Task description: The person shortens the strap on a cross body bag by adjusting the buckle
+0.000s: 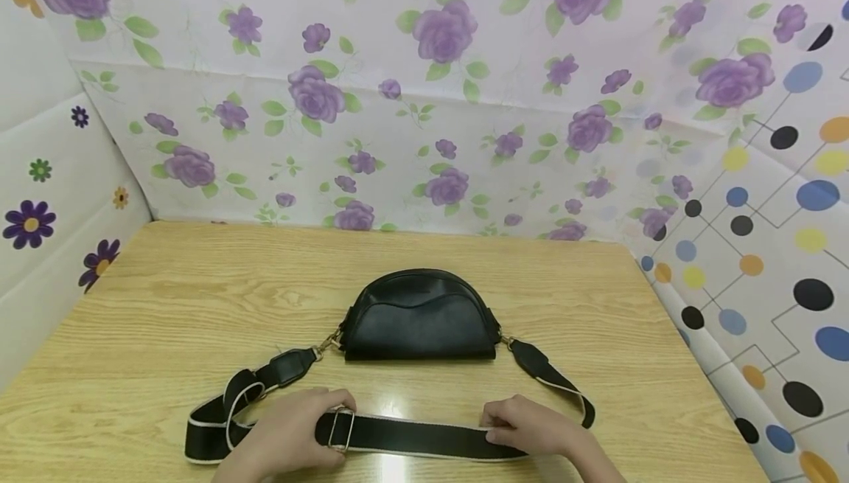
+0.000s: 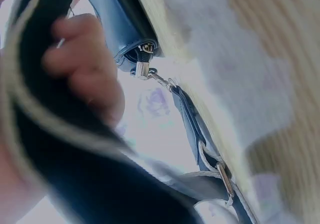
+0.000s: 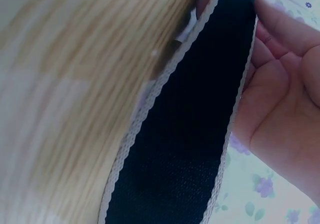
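A black half-moon handbag (image 1: 421, 324) stands on the wooden table, its wide black strap (image 1: 411, 433) with pale edging clipped on at both ends. My left hand (image 1: 292, 428) grips the strap at its metal slide buckle (image 1: 341, 429), thumb and fingers on opposite edges. Further right, my right hand (image 1: 530, 428) pinches the strap between thumb and fingers, so the stretch between the hands runs nearly straight. In the right wrist view the strap (image 3: 175, 124) passes broad and flat into the fingers. Past the left hand, the strap loops over itself on the table.
The wooden table (image 1: 219, 284) reaches back to a wall covering (image 1: 385, 144) with purple flowers. A dotted sheet (image 1: 763, 306) borders its right side, and a white sheet with small flowers (image 1: 40, 269) borders the left. Metal clasps (image 1: 328, 343) join strap and bag.
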Motion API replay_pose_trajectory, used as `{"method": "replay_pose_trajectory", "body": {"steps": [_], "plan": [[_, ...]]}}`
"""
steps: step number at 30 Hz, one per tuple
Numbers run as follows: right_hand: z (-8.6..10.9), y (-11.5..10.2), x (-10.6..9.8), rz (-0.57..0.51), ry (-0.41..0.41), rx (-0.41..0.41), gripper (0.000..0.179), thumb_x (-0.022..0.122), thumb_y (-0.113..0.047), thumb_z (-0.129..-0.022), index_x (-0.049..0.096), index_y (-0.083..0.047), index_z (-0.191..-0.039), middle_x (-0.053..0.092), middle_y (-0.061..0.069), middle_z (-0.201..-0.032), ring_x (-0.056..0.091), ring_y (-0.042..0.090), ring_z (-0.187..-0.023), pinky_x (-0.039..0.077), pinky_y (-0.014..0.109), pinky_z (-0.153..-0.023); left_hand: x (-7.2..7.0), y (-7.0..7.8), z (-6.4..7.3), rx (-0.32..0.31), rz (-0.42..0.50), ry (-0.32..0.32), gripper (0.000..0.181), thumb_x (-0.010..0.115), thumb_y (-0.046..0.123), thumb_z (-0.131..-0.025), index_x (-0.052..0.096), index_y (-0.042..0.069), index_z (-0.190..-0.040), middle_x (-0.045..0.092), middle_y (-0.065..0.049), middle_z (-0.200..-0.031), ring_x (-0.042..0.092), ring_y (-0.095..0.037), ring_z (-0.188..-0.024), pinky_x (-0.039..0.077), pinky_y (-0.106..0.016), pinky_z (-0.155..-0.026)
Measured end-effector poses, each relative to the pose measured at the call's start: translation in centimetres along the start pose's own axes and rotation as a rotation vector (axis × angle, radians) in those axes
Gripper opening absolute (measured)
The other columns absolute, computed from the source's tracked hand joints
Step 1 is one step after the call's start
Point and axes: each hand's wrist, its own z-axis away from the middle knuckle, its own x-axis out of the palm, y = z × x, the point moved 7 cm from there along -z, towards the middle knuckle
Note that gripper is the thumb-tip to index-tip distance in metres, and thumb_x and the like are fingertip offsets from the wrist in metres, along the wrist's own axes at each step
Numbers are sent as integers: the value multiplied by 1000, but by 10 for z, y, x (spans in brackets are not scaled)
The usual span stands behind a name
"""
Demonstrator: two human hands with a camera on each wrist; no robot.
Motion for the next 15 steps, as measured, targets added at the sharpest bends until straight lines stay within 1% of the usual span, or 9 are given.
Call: {"method": "replay_pose_trajectory", "body": {"steps": [2,4,6,7,10,12,15], "plan": [[1,-1,0,-46,-7,-10,4,57,-15,-88,57,-12,-86,38,-15,-60,31,-1,-52,34,15,-52,-1,2,0,9,22,25,39,74,26,-62,56,25,-97,53,13,-87,47,-7,-72,40,-27,-60],[0,0,0,-87,-16,-4,10,59,-19,-86,59,-10,-92,46,-15,-63,36,-2,-54,38,16,-55,-1,4,0,15,49,38,39,71,18,-62,54,21,-97,50,12,-87,45,-7,-72,39,-26,-61],[0,0,0,-105,-22,12,18,60,-21,-86,60,-9,-98,59,-11,-74,48,-2,-63,43,18,-62,0,6,0,26,89,40,40,67,12,-62,51,18,-98,49,10,-85,44,-7,-72,38,-25,-62],[-1,0,0,-112,-25,19,20,60,-22,-85,60,-8,-101,62,-8,-81,53,0,-69,45,20,-66,1,7,0,30,107,36,41,66,10,-62,50,17,-99,48,9,-84,44,-7,-71,38,-25,-61],[-3,1,1,-136,-38,30,24,61,-23,-85,60,-8,-104,65,-1,-93,58,5,-82,46,22,-70,2,9,-2,34,170,17,41,62,7,-63,48,16,-101,47,9,-78,43,-6,-66,37,-23,-58],[-4,0,2,-148,-47,17,25,61,-23,-85,59,-7,-105,65,0,-93,59,6,-83,46,22,-70,2,11,-2,46,205,18,41,61,5,-63,48,15,-101,45,8,-74,41,-4,-61,36,-22,-55],[-5,-2,2,-145,-46,-4,29,60,-24,-86,58,-7,-108,64,2,-96,59,7,-85,46,23,-71,1,14,-3,66,224,32,41,60,4,-62,46,14,-100,41,9,-69,38,-3,-57,36,-21,-53]]}}
